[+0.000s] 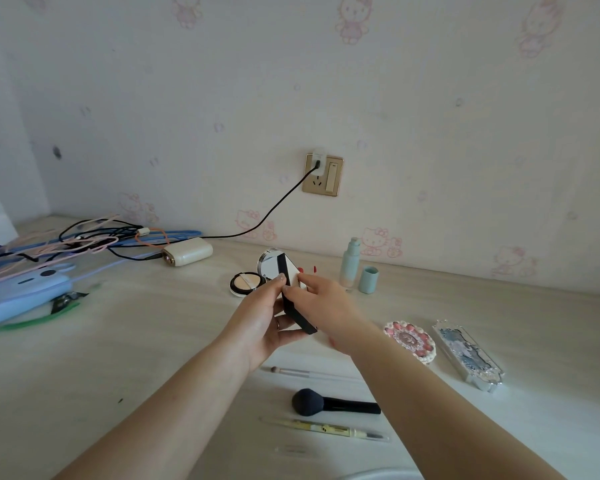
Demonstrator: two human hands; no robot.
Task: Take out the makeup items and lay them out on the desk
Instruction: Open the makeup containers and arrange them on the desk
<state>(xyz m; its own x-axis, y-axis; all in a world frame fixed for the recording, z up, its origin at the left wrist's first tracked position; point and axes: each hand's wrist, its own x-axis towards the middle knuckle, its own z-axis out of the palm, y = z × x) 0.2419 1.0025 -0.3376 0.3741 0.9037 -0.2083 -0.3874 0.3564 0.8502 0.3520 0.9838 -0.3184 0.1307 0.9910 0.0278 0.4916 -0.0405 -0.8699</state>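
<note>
Above the desk's middle, my left hand [264,317] and my right hand [323,306] both hold a black compact case [293,299] that is partly opened, its pale inside showing. Behind it on the desk lies an open round compact [247,282] with beige powder and its raised mirror lid [269,263]. A mint bottle [350,265] and its loose cap [368,279] stand to the right. A pink round case [411,341] and a silver-blue palette [466,353] lie at right. In front lie a thin brush [291,371], a black powder brush [333,403] and a yellow pen [326,427].
A tangle of cables [84,240], a cream power bank [187,251], a blue power bank [21,296] and a clear green-edged pouch [63,306] fill the desk's left back. A black cord runs to the wall socket [323,174]. A white rim [378,474] shows at the bottom edge.
</note>
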